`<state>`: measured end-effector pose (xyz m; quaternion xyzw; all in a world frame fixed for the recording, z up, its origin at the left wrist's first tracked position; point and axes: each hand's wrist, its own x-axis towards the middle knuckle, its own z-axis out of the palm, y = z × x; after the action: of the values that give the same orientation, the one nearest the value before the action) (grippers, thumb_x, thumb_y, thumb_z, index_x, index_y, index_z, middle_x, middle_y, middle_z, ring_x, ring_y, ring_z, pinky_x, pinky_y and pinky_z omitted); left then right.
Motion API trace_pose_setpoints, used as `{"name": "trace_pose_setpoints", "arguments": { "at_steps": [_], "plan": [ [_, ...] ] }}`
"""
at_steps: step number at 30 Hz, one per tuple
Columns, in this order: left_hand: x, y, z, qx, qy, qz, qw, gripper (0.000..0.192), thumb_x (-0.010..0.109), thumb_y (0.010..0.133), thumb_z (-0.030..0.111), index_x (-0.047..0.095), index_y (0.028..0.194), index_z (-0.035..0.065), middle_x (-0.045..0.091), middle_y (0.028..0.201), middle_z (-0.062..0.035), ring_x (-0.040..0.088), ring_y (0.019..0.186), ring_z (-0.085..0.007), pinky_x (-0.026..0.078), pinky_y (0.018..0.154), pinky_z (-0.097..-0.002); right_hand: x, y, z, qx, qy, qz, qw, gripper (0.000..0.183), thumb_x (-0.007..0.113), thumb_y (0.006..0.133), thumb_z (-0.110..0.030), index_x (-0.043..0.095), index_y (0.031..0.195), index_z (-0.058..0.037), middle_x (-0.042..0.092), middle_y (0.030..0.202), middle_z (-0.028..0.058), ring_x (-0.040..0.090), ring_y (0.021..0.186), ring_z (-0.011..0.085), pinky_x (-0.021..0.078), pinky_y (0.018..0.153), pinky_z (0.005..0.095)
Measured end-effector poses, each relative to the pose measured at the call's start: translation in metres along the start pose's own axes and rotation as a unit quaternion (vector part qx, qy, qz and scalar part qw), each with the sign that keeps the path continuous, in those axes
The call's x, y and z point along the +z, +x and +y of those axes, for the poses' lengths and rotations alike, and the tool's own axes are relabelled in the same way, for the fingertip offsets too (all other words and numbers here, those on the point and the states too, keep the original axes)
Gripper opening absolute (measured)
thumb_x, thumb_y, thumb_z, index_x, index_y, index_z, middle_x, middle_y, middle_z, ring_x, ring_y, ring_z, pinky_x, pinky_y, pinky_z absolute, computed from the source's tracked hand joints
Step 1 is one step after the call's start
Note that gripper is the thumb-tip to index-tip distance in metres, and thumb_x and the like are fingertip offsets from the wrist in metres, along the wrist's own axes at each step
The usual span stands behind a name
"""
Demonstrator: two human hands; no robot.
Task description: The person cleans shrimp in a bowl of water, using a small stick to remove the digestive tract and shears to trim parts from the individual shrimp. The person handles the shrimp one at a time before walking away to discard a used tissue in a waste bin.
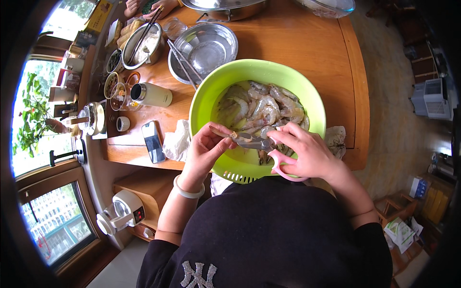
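Note:
A pair of pink-handled scissors (282, 166) is in my right hand (306, 149), its grey blades pointing left above a lime-green plastic basin (257, 68). My left hand (212, 144) pinches a shrimp (242, 137) by one end, and the blades touch or lie close against it; their exact contact is hard to tell. Beneath both hands, many raw grey shrimp (268, 106) lie piled in the basin. Slots run through the basin's near rim.
A steel bowl (227, 32) with chopsticks adjoins the basin. Leftward are a thermos (156, 95), a smartphone (153, 142), crumpled tissue (178, 140) and a bowl of white food (158, 45). Another person's hands (158, 8) are at the table's far left. Another tissue (335, 138) lies right of the basin.

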<state>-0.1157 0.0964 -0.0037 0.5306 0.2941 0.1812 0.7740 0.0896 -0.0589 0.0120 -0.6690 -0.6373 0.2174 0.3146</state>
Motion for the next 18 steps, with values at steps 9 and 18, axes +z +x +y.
{"name": "trace_pose_setpoints", "arguments": {
  "at_steps": [9,18],
  "plan": [
    [-0.003,-0.012,-0.002,-0.032,-0.02,0.011,0.999,0.017,0.064,0.088,0.007,0.054,0.099,0.0001,0.062,0.091,-0.0066,0.061,0.083,-0.0135,0.05,0.079,-0.0271,0.015,-0.002,0.004,-0.003,0.052,-0.012,0.999,0.037,0.075,0.074,-0.029,0.06,0.101,-0.0104,0.058,0.088,0.0037,0.062,0.069,0.0217,0.0512,0.057,0.0324],
    [-0.013,-0.023,-0.008,-0.048,-0.031,0.021,0.998,0.018,0.063,0.088,0.008,0.052,0.101,0.0013,0.063,0.093,-0.0076,0.062,0.087,-0.0144,0.05,0.081,-0.0277,0.02,0.01,-0.011,-0.008,-0.01,-0.018,1.0,0.038,0.073,0.075,-0.033,0.059,0.103,-0.0122,0.058,0.09,0.0048,0.062,0.074,0.0217,0.0509,0.058,0.0341]
  ]
}}
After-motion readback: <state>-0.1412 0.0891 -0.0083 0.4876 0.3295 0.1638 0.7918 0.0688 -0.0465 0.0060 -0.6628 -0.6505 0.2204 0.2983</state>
